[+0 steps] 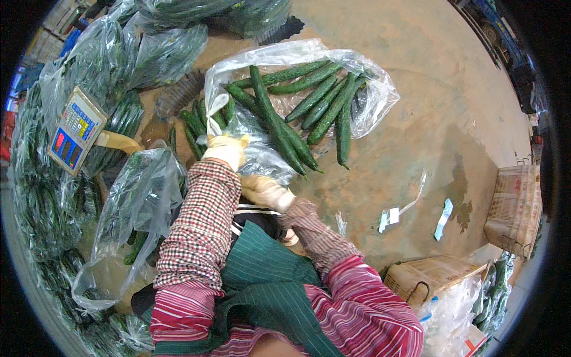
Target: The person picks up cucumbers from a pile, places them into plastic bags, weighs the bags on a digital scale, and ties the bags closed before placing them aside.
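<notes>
My left hand (225, 151), in a pale glove, grips gathered plastic at the near left of a clear plastic bag (267, 158). A twisted end (217, 111) of the plastic sticks up beyond its fingers. My right hand (265, 193), also gloved and motion-blurred, is at the bag's near edge; whether it holds plastic cannot be told. Several long green cucumbers (276, 120) lie loose on the spread plastic, some crossing each other. More cucumbers (194, 127) lie just left of my left hand, partly under plastic.
A digital scale display (76, 130) stands at left on a yellowish post. Bagged cucumbers (49, 214) pile along the left. An open clear bag (129, 227) lies by my left arm. Plastic crates (513, 205) stand at right; blue-and-white scraps (443, 219) lie on the wet floor.
</notes>
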A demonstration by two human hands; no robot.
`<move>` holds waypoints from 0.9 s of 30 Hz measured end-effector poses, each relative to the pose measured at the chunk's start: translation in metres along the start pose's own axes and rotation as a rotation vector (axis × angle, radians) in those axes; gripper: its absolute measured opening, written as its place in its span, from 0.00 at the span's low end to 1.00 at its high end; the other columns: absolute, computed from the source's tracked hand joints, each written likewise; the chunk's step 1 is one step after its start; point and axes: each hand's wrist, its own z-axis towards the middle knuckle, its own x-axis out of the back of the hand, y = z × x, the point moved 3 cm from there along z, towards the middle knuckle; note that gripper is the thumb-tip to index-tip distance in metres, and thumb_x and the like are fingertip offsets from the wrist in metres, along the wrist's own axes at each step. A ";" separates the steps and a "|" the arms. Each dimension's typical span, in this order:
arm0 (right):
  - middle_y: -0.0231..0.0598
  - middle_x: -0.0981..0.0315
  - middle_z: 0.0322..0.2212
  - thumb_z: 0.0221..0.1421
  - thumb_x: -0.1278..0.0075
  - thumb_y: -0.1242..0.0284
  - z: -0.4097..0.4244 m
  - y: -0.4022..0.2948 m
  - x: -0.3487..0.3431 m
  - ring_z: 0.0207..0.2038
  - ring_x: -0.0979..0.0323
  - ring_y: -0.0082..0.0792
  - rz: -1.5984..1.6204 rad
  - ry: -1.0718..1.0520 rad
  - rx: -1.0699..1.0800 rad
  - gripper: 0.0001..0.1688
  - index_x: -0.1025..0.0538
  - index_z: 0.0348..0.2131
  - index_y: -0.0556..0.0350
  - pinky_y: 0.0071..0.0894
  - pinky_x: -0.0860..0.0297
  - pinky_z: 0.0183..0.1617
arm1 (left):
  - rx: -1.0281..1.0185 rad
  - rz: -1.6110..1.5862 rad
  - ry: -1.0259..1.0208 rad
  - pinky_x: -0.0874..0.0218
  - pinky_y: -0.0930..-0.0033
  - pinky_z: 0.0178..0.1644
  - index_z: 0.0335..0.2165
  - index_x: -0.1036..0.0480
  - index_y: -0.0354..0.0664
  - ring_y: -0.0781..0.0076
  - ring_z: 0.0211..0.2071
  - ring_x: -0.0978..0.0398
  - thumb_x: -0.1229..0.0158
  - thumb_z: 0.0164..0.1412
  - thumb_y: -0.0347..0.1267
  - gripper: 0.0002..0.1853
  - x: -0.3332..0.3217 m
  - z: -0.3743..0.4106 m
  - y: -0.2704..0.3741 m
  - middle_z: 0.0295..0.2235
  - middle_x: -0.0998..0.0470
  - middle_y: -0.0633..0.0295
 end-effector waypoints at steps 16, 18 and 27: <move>0.38 0.29 0.19 0.51 0.52 0.65 -0.042 0.088 0.152 0.15 0.32 0.30 1.022 0.670 -0.530 0.13 0.28 0.32 0.56 0.24 0.34 0.18 | 0.109 0.290 -0.195 0.58 0.41 0.56 0.51 0.37 0.58 0.63 0.53 0.39 0.67 0.61 0.42 0.21 0.017 -0.011 -0.013 0.51 0.35 0.68; 0.40 0.27 0.23 0.54 0.56 0.67 -0.041 0.104 0.160 0.21 0.30 0.30 1.070 0.563 -0.516 0.11 0.28 0.32 0.56 0.28 0.33 0.21 | 0.150 0.233 -0.075 0.58 0.40 0.56 0.51 0.37 0.56 0.64 0.54 0.40 0.66 0.60 0.42 0.22 -0.004 0.010 -0.032 0.52 0.36 0.68; 0.42 0.33 0.29 0.45 0.49 0.59 0.008 0.067 0.097 0.34 0.32 0.37 -0.943 0.329 -0.550 0.37 0.41 0.52 0.54 0.37 0.31 0.32 | 0.060 0.208 -0.046 0.53 0.42 0.53 0.46 0.32 0.54 0.65 0.49 0.34 0.62 0.57 0.43 0.21 0.009 -0.001 -0.015 0.46 0.30 0.65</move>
